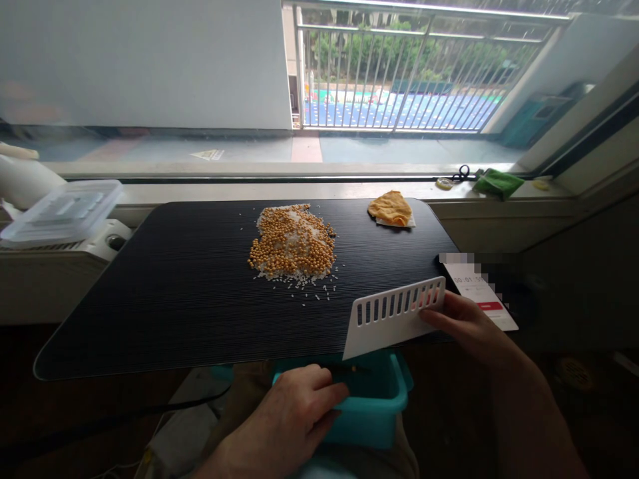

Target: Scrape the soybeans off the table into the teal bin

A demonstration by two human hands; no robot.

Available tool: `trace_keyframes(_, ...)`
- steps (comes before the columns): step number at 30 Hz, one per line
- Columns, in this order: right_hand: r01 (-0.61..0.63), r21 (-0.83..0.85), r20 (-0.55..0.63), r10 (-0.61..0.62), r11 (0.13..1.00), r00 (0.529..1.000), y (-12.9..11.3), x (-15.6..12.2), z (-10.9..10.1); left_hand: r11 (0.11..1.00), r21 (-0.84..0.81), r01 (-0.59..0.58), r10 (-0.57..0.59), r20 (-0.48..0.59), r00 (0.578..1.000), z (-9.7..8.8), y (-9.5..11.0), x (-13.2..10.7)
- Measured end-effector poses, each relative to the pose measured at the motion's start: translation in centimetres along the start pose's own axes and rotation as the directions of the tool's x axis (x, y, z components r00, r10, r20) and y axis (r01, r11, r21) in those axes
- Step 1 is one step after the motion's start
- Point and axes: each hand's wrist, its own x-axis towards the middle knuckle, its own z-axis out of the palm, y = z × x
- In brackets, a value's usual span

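My right hand is closed on the right end of a white plastic slotted divider, tilted over the table's front edge. With its fingers bent over the near rim, my left hand grips a teal plastic basin below that edge. A small pale bit lies inside the basin, whose interior is partly hidden by the hand and the divider. On the dark table, a pile of soybeans is mixed with white rice grains, some scattered toward me. Neither hand touches the pile.
The black tabletop reaches the window sill. A folded orange cloth lies at the back right, and a phone showing a timer at the right edge. A clear plastic lid sits at the left; a green packet is on the sill.
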Motion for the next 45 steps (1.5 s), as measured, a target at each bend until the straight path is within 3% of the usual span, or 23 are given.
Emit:
trace_keyframes(3,0.093,0.037,-0.182,-0.085,0.995,0.98,-0.3,0.8,0.5,1.0,-0.002,-0.008,0.008,-0.001,1.0,0.0,0.0,-0.1)
trace_keyframes(5,0.172,0.031,-0.355,-0.15,0.985,0.923,-0.4,2.0,1.2,1.0,-0.005,-0.005,0.005,0.0,1.0,0.0,0.1,-0.1)
trace_keyframes(8,0.232,0.01,-0.456,-0.202,0.973,0.867,-0.7,3.8,2.3,1.0,-0.01,0.004,-0.004,-0.003,1.0,-0.1,0.3,-0.3)
trace_keyframes(15,0.26,0.007,-0.402,-0.235,0.966,0.885,-0.6,5.4,3.4,0.999,-0.012,0.033,-0.034,-0.021,0.999,-0.1,0.1,-0.8)
trace_keyframes(31,0.224,-0.034,-0.267,-0.225,0.974,0.937,-0.9,4.4,3.0,1.0,0.005,0.026,-0.026,-0.027,0.999,-0.1,-0.4,-1.0)
trace_keyframes(39,0.169,-0.028,-0.304,-0.17,0.985,0.938,-0.9,2.8,2.1,0.999,0.006,0.034,-0.034,-0.024,0.999,0.0,-0.4,-0.9)
trace_keyframes(45,0.1,-0.02,-0.15,-0.101,0.995,0.983,-0.2,1.3,1.4,1.0,0.011,0.025,-0.025,-0.037,0.999,-0.1,-0.3,-1.0)
